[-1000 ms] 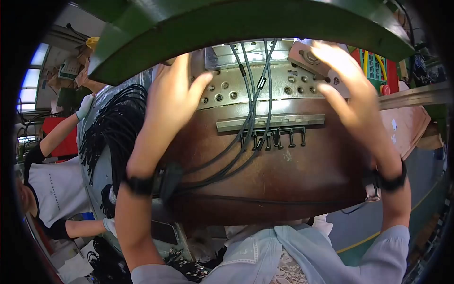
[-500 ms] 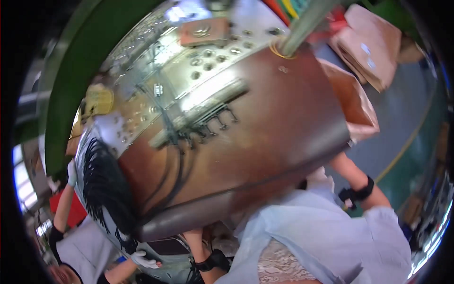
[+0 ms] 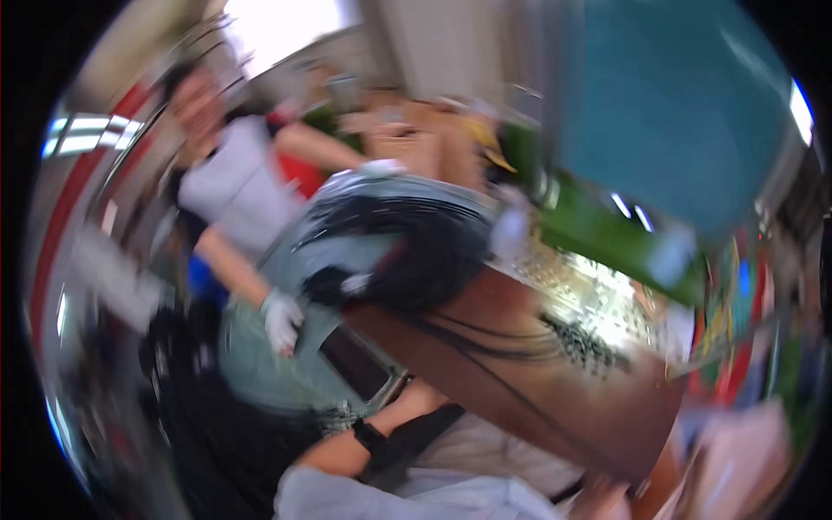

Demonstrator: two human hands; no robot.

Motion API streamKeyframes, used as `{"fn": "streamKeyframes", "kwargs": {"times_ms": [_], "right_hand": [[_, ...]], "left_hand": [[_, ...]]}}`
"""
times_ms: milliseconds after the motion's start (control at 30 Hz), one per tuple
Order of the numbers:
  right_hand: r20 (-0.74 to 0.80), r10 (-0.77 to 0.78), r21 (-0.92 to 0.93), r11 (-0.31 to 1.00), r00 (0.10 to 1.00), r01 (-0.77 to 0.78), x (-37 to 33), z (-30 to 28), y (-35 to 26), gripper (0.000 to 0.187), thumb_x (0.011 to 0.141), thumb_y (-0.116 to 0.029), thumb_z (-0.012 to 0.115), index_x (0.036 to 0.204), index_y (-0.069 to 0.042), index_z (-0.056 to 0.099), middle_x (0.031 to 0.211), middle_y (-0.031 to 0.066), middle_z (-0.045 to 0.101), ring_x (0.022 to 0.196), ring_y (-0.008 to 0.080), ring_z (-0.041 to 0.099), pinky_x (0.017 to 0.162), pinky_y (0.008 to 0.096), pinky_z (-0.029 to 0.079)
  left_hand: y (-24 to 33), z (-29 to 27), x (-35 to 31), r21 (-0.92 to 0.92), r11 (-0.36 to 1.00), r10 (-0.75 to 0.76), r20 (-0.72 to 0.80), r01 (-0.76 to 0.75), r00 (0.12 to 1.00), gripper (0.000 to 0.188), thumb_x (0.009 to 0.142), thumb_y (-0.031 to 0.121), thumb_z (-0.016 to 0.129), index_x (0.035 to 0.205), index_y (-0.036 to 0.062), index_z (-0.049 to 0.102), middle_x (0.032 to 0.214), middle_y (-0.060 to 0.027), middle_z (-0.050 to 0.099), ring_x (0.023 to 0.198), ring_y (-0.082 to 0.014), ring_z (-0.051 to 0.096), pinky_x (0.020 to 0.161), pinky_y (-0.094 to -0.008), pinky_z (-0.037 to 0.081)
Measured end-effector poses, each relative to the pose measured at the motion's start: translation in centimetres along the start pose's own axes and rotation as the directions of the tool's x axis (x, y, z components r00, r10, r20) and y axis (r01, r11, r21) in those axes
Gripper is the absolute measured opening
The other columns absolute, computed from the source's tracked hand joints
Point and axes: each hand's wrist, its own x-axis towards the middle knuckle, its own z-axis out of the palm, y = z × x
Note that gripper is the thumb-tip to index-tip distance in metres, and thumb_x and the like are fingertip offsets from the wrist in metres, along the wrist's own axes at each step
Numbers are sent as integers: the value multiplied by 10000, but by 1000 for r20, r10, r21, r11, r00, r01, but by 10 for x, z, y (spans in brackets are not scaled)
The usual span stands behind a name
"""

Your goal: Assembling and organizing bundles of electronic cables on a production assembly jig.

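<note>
My left hand (image 3: pixel 422 399), with a black band on its wrist, reaches to the near edge of the brown work surface (image 3: pixel 537 381). Its fingers are blurred and partly hidden by that edge. Beside it lies a dark rectangular panel with a light frame (image 3: pixel 355 360). My right hand (image 3: pixel 602 498) shows only in part at the lower rim, by the surface's near right corner, its fingers hidden. Black cables (image 3: pixel 485 334) stretch over the brown surface from a large black cable bundle (image 3: pixel 416 243) toward small dark parts (image 3: pixel 585 342).
Across to the left stands a co-worker, one white-gloved hand (image 3: pixel 282 322) near the panel, the other (image 3: pixel 381 167) behind the cable bundle. Cardboard boxes (image 3: pixel 403 152) stand at the back. A green machine frame (image 3: pixel 607 225) and a pinkish bag (image 3: pixel 750 459) are on the right.
My view has swung left, bringing the co-worker and cable bundle toward the middle. The brown surface now lies lower right. My left hand still reaches to its edge. Everything is strongly blurred.
</note>
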Motion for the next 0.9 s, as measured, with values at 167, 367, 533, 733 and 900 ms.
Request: {"fn": "streamKeyframes", "kwargs": {"times_ms": [167, 367, 533, 733, 900], "right_hand": [[238, -404, -191, 872, 883, 450, -29, -138, 188, 371, 863, -237, 537, 1161, -16, 516, 1120, 170, 557, 1028, 307, 536, 838, 427, 437], [251, -527, -308, 752, 812, 583, 31, -137, 271, 490, 875, -340, 504, 1252, -29, 456, 1209, 200, 507, 1098, 343, 496, 910, 443, 400], [144, -557, -448, 700, 818, 556, 36, -80, 216, 571, 884, -408, 482, 1313, -38, 416, 1269, 221, 474, 1145, 366, 469, 958, 453, 376], [-61, -460, -862, 471, 886, 185, -3, 13, 128, 392, 885, -164, 521, 1235, -2, 448, 1117, 221, 527, 1000, 382, 514, 892, 398, 417], [96, 487, -686, 664, 868, -297, -43, -40, 100, 429, 848, -208, 561, 1232, -34, 478, 1237, 190, 467, 1166, 382, 412, 980, 463, 323]], "left_hand": [[104, -85, 31, 223, 953, -298, 796, 203, 527, 375, 878, 405, 508, 1014, 79, 634, 905, -190, 635, 896, -344, 594, 806, -432, 455], [51, -231, 16, -268, 958, 103, 652, 101, 751, 404, 888, 425, 488, 1039, 78, 630, 993, -112, 653, 875, -237, 614, 776, -358, 471], [-70, -407, -21, 552, 471, -482, -492, 688, 725, 329, 790, 351, 595, 911, 48, 636, 912, -167, 640, 845, -343, 622, 710, -439, 503], [-173, -485, -172, 396, -19, -640, -711, 918, 293, 561, 692, 548, 641, 941, 47, 679, 958, -172, 660, 897, -321, 638, 766, -416, 509], [-155, -489, -154, 259, -1, -664, -722, 966, 193, 524, 702, 492, 642, 925, 19, 672, 951, -179, 659, 896, -329, 636, 784, -398, 505]]}}
